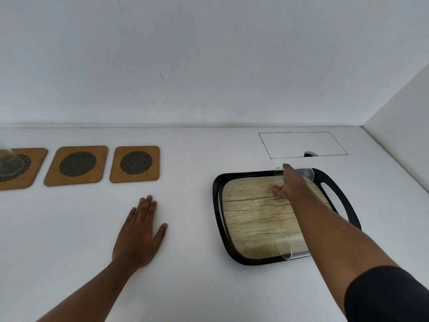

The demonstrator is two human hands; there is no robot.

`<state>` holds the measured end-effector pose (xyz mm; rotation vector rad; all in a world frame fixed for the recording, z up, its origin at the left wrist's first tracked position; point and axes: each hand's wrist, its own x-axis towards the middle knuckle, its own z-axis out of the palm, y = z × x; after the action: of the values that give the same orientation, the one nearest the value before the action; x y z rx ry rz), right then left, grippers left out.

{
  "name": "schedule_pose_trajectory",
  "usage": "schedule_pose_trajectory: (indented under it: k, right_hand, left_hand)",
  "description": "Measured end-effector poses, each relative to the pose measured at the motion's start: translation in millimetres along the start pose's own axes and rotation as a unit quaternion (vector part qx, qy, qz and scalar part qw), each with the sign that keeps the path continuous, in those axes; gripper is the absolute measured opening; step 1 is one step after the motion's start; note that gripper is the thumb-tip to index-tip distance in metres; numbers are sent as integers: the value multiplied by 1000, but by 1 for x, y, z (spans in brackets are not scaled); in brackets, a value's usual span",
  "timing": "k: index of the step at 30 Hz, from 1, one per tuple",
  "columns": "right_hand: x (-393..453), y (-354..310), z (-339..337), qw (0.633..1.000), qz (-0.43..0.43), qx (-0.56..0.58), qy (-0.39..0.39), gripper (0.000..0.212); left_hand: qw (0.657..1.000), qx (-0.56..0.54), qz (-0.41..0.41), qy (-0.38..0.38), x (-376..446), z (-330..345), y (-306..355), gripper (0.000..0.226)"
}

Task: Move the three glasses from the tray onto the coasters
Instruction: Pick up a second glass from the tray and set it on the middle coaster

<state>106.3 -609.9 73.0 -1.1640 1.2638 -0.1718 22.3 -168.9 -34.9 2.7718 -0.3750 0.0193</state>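
Observation:
Three brown square coasters with dark mesh centres lie in a row at the far left. A clear glass stands on the left coaster; the middle coaster and the right coaster are bare. A black-rimmed tray with a wood-look floor sits at the right. Two clear glasses lie on their sides on it. My right hand wraps the far glass, thumb below and fingers over it. The near glass lies by the tray's front rim. My left hand rests flat on the white table.
A thin rectangular outline with a small dark notch is set in the tabletop behind the tray. A white wall runs along the back of the table, and a side wall closes off the right.

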Motion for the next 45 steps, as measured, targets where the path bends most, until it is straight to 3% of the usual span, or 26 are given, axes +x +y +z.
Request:
schedule_pose_trajectory:
  k: [5,10,13,19,23,28,31,37,42,45]
  right_hand:
    - [-13,10,-2,998,-20,43,-44,42]
    - [-60,40,3,973,7,175,-148,54]
    - [-100,66,11,950,17,229,-211,44]
    - [-167,117,56,935,-42,199,-290,24]
    - [-198,150,97,940,-69,119,-312,29]
    - [-243,183,155,927,-110,49,-355,78]
    - [-269,198,193,919,-161,12,-361,87]
    - [-299,236,256,906,-255,-83,-328,55]
    - [-313,252,298,892,-327,-194,-246,62]
    - [-317,253,319,882,-350,-209,-236,63]
  left_hand:
    - [1000,-5,-2,-10,0,4,1,79]
    - [999,-33,6,-21,2,1,0,85]
    - [996,-63,33,-47,0,-5,-4,90]
    - [991,-113,56,-47,-9,-31,-45,82]
    - [998,-55,9,-24,-21,-59,-106,78]
    - [999,10,-6,-46,-38,-91,-187,92]
    - [998,32,-20,-45,-47,-103,-224,96]
    - [998,42,-24,-43,-58,-102,-249,90]
    - [998,39,-25,-31,-61,-100,-252,88]
    - [999,33,-24,-33,-59,-100,-252,88]
